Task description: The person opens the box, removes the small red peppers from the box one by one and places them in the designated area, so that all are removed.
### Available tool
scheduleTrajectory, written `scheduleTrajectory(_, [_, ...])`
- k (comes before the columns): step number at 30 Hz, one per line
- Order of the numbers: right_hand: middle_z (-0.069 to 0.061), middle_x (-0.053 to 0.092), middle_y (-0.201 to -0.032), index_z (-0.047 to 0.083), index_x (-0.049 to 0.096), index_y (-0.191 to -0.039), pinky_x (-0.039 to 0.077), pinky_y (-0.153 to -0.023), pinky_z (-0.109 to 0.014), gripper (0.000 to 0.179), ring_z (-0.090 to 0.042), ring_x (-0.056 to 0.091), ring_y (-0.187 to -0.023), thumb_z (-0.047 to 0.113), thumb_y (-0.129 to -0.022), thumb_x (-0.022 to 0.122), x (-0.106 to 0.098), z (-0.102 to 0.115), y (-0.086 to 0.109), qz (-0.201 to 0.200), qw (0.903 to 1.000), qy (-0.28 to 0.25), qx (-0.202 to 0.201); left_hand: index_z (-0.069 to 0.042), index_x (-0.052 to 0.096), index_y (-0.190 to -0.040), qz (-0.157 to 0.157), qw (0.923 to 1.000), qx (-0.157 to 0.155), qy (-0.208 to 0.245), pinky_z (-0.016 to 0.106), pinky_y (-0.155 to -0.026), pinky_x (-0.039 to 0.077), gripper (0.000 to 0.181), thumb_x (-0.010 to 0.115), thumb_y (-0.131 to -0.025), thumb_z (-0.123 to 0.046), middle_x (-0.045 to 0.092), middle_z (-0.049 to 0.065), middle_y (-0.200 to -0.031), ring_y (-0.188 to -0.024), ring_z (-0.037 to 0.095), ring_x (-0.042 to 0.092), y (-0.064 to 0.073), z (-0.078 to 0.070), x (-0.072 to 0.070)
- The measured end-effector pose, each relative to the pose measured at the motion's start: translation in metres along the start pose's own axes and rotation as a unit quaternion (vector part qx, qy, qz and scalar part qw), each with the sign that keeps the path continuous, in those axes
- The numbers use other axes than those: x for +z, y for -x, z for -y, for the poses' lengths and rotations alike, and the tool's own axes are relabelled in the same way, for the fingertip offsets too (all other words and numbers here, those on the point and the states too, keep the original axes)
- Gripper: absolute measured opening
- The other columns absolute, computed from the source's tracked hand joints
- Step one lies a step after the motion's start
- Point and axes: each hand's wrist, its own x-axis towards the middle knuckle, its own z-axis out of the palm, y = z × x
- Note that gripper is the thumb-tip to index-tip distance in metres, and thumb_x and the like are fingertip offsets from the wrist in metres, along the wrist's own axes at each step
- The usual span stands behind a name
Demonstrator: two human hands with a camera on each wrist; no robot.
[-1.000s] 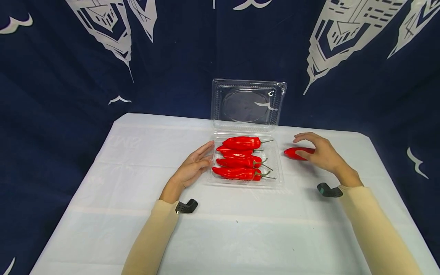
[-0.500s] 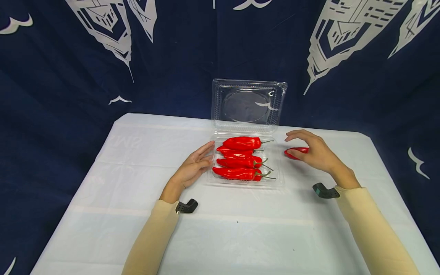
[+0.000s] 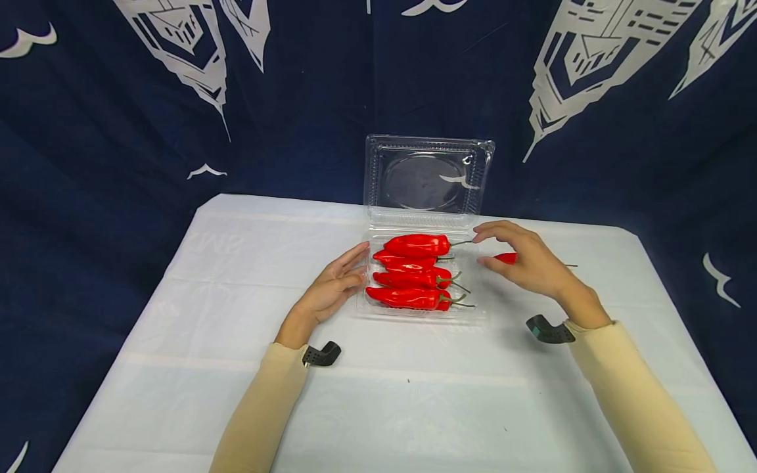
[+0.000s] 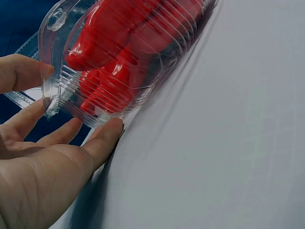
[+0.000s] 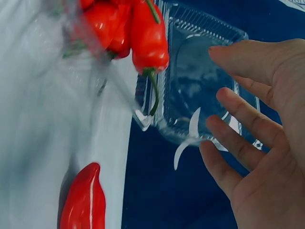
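Note:
Several red chili peppers [image 3: 409,298] with green stems lie in a clear plastic clamshell box [image 3: 475,282]. Its lid [image 3: 426,172] stands raised at the back. My left hand [image 3: 324,290] touches the box's left end with fingers extended, as the left wrist view also shows, thumb [image 4: 102,143] low against the wall. Spread and holding nothing, my right hand [image 3: 532,261] hovers by the box's right edge. Partly hidden beneath it in the head view, a loose red chili pepper [image 3: 505,257] lies on the table; the right wrist view shows this pepper [image 5: 85,200] apart from the fingers.
A white cloth covers the table [image 3: 378,407]. Behind it hangs a dark blue curtain [image 3: 307,118] with white prints, close to the raised lid. Black wrist cameras sit on both wrists, the right one [image 3: 550,330] standing off the sleeve.
My right hand has moved left, off the loose pepper and towards the box, its fingers still spread. The pepper has stayed put. My left hand and the box have not moved.

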Motion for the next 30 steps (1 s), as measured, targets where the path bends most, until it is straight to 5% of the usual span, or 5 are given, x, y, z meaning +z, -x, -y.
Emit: scheduleTrajectory(30, [-0.008,0.062,-0.13,0.007,0.065,-0.122,0.046,-0.107,-0.051,0.034,-0.027,0.056,-0.125,0.011,-0.089,0.074,0.036,0.041,-0.028,0.103,0.993,-0.023,-0.053,-0.017,0.025,-0.16,-0.006,0.9999,-0.005,-0.006,0.051,-0.122,0.023,0.071,0.049,-0.097,0.005,0.017,0.005,-0.168,-0.153,0.034,0.02,-0.002,0.002,-0.002])
